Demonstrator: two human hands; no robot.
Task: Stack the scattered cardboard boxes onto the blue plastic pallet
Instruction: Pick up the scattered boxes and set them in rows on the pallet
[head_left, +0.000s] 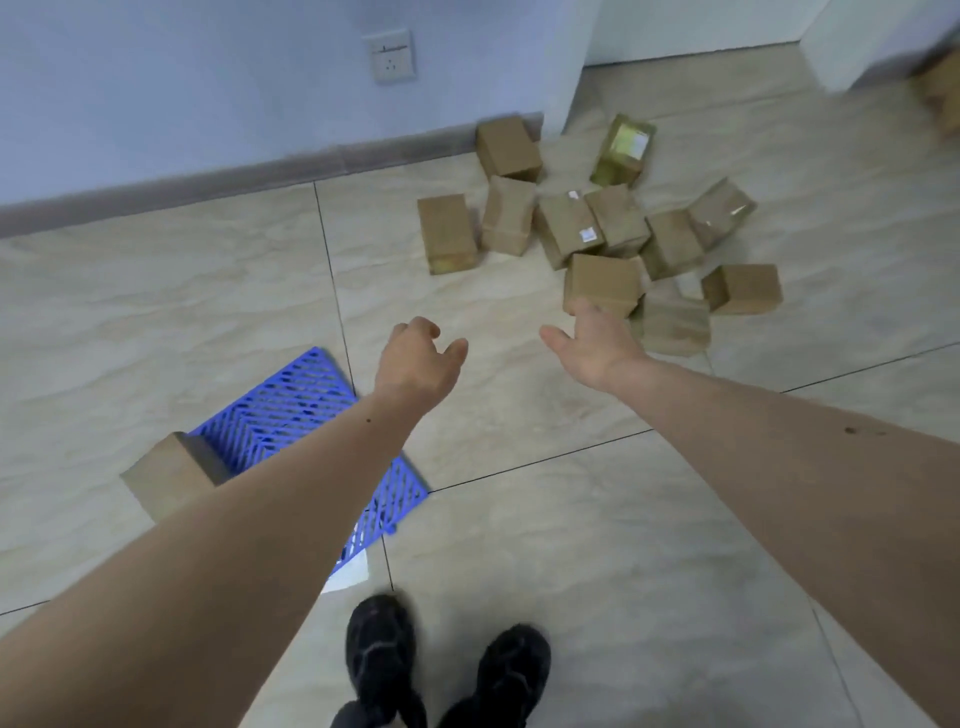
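Several brown cardboard boxes lie scattered on the tiled floor ahead; the nearest box (602, 283) sits just beyond my right hand (592, 348). That hand reaches forward with relaxed fingers and holds nothing. My left hand (418, 358) is stretched out over bare floor, its fingers loosely curled and empty. The blue plastic pallet (280, 410) lies at lower left, partly hidden under my left forearm. One cardboard box (166, 475) stands on the pallet's left corner.
A wall with a socket (389, 57) and a skirting board runs along the back left. A white wall corner (566, 78) stands behind the pile. Another box (940, 93) is blurred at the far right. My two black shoes (441, 670) are below.
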